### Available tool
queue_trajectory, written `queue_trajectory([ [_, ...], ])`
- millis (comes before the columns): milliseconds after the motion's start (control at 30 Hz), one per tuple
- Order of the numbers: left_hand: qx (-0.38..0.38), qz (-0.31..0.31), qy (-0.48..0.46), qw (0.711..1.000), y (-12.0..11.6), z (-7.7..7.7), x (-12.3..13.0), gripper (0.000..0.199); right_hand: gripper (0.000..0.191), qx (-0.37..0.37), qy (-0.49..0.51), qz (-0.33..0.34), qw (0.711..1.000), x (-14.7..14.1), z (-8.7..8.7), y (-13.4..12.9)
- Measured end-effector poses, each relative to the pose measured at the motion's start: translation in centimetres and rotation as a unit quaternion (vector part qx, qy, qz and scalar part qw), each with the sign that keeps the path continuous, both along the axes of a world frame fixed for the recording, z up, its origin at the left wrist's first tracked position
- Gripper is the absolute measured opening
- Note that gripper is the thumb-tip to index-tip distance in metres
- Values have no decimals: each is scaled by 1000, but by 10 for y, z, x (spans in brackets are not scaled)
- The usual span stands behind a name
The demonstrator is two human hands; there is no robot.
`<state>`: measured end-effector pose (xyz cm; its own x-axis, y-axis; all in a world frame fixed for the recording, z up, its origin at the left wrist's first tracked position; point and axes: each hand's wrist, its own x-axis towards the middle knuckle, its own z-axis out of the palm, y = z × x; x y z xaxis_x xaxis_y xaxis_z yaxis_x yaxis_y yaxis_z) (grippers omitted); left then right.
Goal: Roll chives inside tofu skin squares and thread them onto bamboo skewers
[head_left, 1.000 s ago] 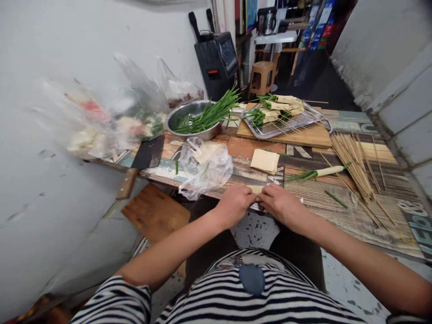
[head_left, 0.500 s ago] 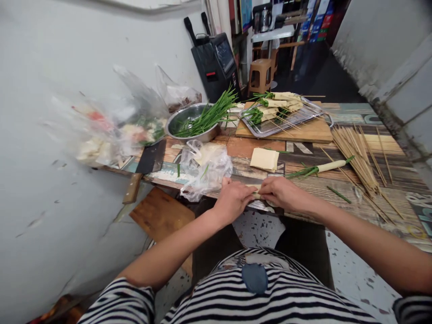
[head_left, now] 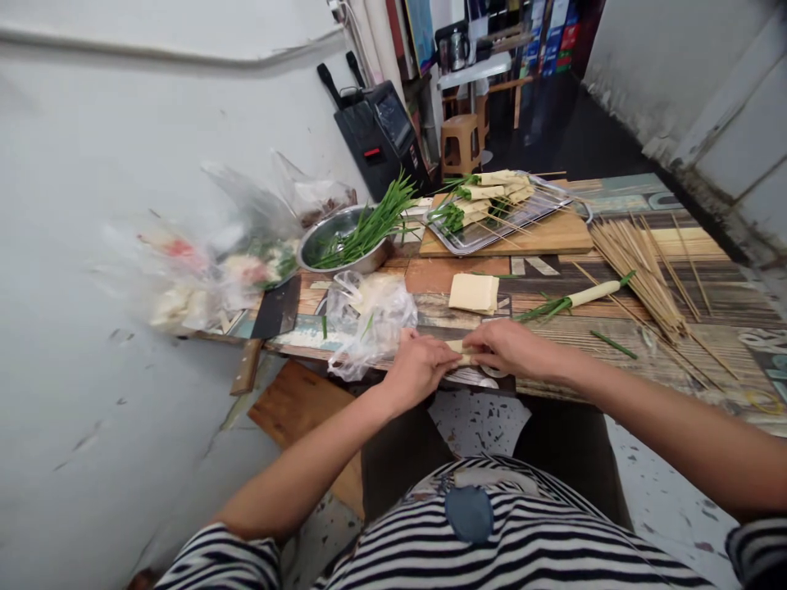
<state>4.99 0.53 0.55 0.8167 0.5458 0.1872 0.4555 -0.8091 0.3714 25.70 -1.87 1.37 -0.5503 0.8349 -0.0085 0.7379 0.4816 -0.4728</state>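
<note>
Curling narrowly over the near-left end of a pale sheet with the left hand, and closing in on its right end with the right hand. Pressing it between both sets of fingers at the front edge of the table, seemingly rolling it up, and leaving any filling hidden. Probably calling next for light, even fingertip pressure along the roll, with the loose edge being tucked snugly.

Facing, just beyond, a stack of square sheets towards twelve o'clock, and a crumpled plastic bag at ten. Having a roll with green ends at two, beside the fanned bamboo sticks.

Looking farther out, finding long green stems in a metal bowl between ten and eleven, and skewered rolls on a tray at one, resting on a wooden board.
</note>
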Motion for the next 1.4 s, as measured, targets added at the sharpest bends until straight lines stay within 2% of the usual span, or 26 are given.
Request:
queue_trajectory([
  [200, 81, 82, -3, 993, -11, -9, -2, 23, 17, -24, 3, 16, 1000, 1, 1, 4],
  [333, 94, 62, -15, 994, -15, -15, -3, 30, 18, -38, 5, 15, 999, 2, 3, 8],
  [467, 87, 40, -2, 995, -13, -13, -2, 36, 19, -44, 13, 18, 999, 3, 2, 9],
  [633, 10, -21, 22, 999, 2, -2, 0, 27, 18, -40, 15, 24, 999, 4, 1, 10],
  [733, -65, -43, 28, 997, 13, 4, 3, 22, 18, 9, 4, 22, 1000, 1, -1, 2],
  [867, -119, -24, 36, 992, 18, 9, 6, 21, 24, 118, -34, 30, 992, -3, -9, -12],
  [967, -134, -7, 40, 990, 18, 11, 6, 22, 25, 156, -48, 44, 986, -2, -15, -16],
  [1067, -162, 10, 42, 986, 18, 11, 5, 22, 27, 127, -6, 44, 991, 0, -16, -14],
  [1167, -205, 41, 17, 978, 19, 8, 3, 22, 31, 87, 32, 17, 996, 1, -14, -11],
  [1267, -224, 90, -6, 970, 18, 5, 1, 19, 28, 79, 18, -11, 997, 0, -12, -8],
  [1400, -219, 133, 6, 966, 14, 7, 2, 16, 27, 52, -1, 5, 999, 2, -11, 1],
])
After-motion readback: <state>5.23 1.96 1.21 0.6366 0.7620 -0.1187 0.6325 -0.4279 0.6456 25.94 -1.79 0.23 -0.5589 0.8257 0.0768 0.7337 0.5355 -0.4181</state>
